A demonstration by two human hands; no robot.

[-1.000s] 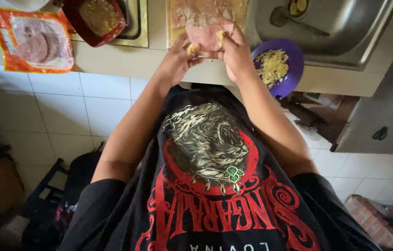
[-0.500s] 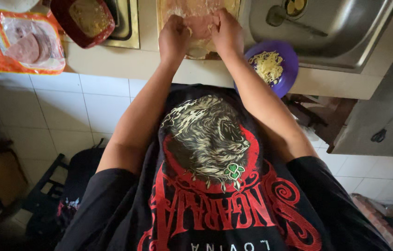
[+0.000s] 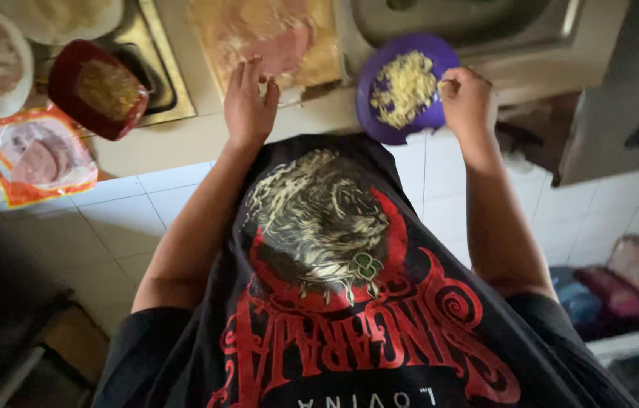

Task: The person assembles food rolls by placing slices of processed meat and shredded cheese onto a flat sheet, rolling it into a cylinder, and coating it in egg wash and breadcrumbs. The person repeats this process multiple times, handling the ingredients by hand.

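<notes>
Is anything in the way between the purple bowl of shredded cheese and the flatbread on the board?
Nothing visible. The purple bowl sits right of the flatbread, only bare counter between; the right hand is at the bowl's rim.

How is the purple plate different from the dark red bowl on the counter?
The purple plate is round and shallow, and the right hand touches its edge; the dark red bowl looks squarer and deeper, and no hand touches it. The plate's shreds are pale, the bowl's filling browner. Both hold yellowish food.
</notes>
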